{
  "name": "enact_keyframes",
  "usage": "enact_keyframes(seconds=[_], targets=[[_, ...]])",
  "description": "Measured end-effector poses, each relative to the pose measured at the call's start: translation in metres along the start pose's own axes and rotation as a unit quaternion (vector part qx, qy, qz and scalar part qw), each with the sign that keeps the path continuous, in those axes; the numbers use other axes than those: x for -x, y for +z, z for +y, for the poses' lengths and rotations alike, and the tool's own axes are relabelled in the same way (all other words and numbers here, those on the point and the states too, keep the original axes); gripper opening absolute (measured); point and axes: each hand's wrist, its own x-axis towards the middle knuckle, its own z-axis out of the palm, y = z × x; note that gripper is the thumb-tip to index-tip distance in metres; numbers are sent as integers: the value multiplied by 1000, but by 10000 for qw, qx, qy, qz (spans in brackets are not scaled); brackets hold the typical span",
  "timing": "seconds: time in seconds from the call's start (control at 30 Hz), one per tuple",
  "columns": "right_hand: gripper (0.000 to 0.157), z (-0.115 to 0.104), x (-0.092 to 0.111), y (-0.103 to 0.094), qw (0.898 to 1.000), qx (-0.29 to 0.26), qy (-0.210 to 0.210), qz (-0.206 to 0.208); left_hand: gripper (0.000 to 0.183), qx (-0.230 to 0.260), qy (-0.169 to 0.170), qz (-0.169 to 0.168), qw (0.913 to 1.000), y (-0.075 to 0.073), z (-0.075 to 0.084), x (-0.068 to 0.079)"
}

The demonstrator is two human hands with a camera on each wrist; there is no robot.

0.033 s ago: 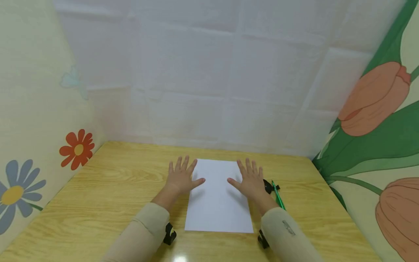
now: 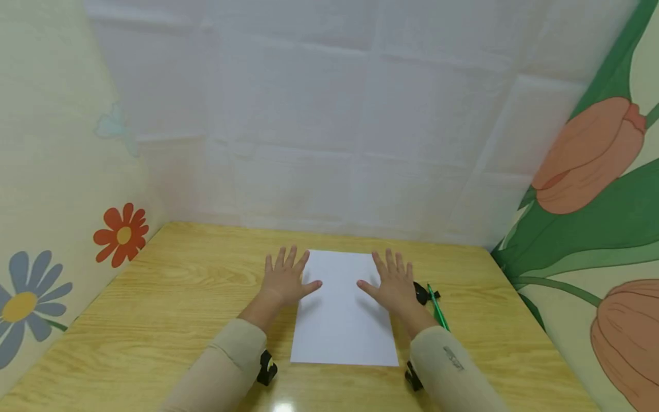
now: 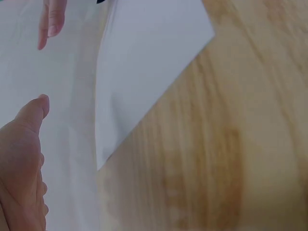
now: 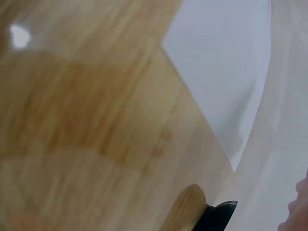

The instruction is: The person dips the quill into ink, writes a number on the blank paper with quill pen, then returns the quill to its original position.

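Note:
A blank white sheet of paper (image 2: 342, 320) lies flat on the wooden table in front of the person. Over its left edge is the left hand (image 2: 282, 281), palm down with fingers spread and thumb pointing inward. The right hand (image 2: 394, 287) mirrors it over the right edge. Both cast soft shadows on the sheet, and neither grips anything. In the left wrist view the left hand (image 3: 21, 163) appears side-on, above table level, with fingers of the right hand (image 3: 54, 19) across from it. Only some fingertips of the right hand (image 4: 297, 207) enter the right wrist view.
Just right of the right hand lie a round black object (image 2: 421, 293), partly hidden by that hand, and a slim green pen or pencil (image 2: 439, 309), partly behind the sleeve. A white cloth backdrop (image 2: 329, 126) stands behind the table (image 2: 206, 274); flower-printed panels flank both sides.

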Motion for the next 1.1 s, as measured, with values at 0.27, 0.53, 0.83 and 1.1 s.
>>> enact_keyframes(seconds=[0.27,0.53,0.83,1.1], targets=[[89,1,3,0,10000,-36,26,-14,87,-19,-54,-35,10000,0,-4,0],[63,12,13,-5,9944,-822,305,591,89,273,196,-110,9994,4,-5,5],[47,39,32,-12,9767,-1865,824,664,91,754,628,-190,9950,17,-6,18],[43,63,40,-13,9683,-2159,991,777,92,1111,844,-253,9899,26,-10,24]])
